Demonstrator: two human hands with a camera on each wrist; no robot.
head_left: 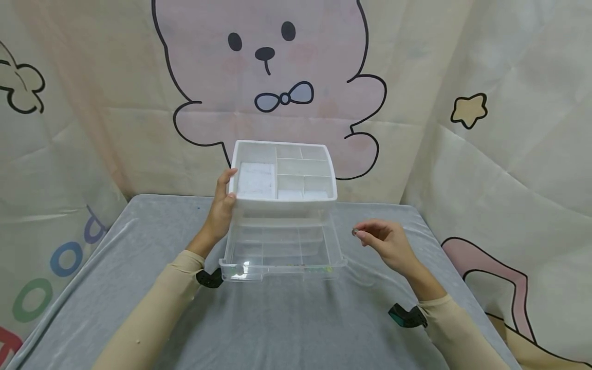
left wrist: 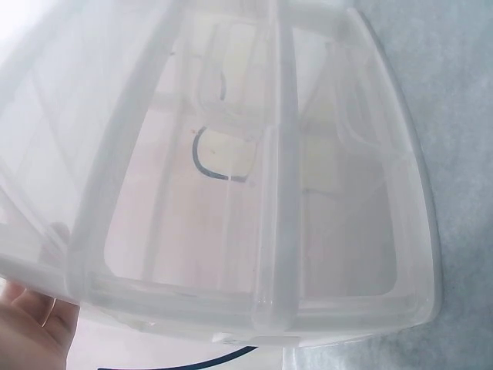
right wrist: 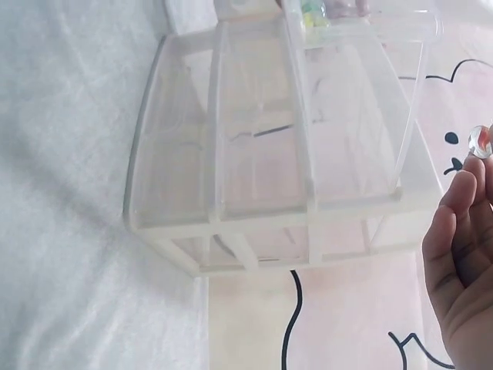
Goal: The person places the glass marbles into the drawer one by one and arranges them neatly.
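Observation:
A small drawer organizer (head_left: 283, 200) of white and clear plastic stands on the table with its top clear drawer (head_left: 282, 272) pulled out toward me. My left hand (head_left: 221, 210) grips the organizer's upper left side; in the left wrist view only part of that hand (left wrist: 35, 331) shows, at the lower left. To the right of the drawer, apart from it, my right hand (head_left: 386, 244) pinches a glass marble (head_left: 355, 232) between thumb and fingers. The right wrist view shows this marble (right wrist: 480, 142) as clear with an orange-red swirl.
Small green and yellow pieces (right wrist: 314, 17) lie at the front of the pulled-out drawer. Divided compartments (head_left: 302, 174) form the organizer's top. A grey cloth (head_left: 287, 329) covers the table, and a printed curtain (head_left: 277, 118) hangs close behind.

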